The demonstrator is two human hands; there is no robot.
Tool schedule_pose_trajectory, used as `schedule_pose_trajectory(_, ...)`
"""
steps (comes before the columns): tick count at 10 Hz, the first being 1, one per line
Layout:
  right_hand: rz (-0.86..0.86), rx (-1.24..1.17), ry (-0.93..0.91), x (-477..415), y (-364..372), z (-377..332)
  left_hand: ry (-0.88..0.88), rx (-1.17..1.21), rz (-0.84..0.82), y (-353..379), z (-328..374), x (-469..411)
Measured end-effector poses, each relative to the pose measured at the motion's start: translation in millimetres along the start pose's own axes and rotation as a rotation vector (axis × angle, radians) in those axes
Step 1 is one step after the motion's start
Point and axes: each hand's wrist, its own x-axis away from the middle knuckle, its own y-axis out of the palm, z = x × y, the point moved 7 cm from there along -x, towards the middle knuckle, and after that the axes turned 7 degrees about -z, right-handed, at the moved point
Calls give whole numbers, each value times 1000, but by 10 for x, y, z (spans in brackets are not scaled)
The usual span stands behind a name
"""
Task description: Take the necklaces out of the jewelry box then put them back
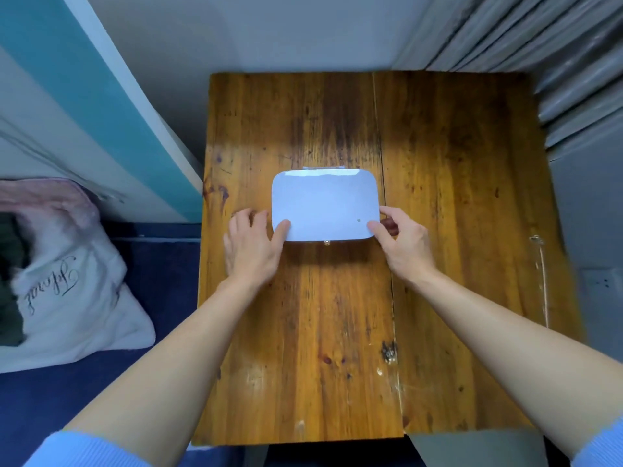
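Wooden table (438, 197): closed box (324, 205) between left hand (253, 246) and right hand (403, 246), both grasping its near corners, probably steadying it for opening.

A bedroom — pillow (67, 298) on blue bedding (161, 264) (beside wooden table (455, 230)).

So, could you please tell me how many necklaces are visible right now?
0. The jewelry box on the wooden table is closed, so any necklaces would be hidden inside; the left hand and right hand hold its near corners.
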Motion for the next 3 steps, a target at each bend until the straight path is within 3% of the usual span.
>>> schedule_pose_trajectory(2,-100,143,98,13,143,0,-70,-145,-90,212,-100,52)
schedule_pose_trajectory(3,-69,175,63,49,-15,-144,-82,-168,-111,248,-120,37)
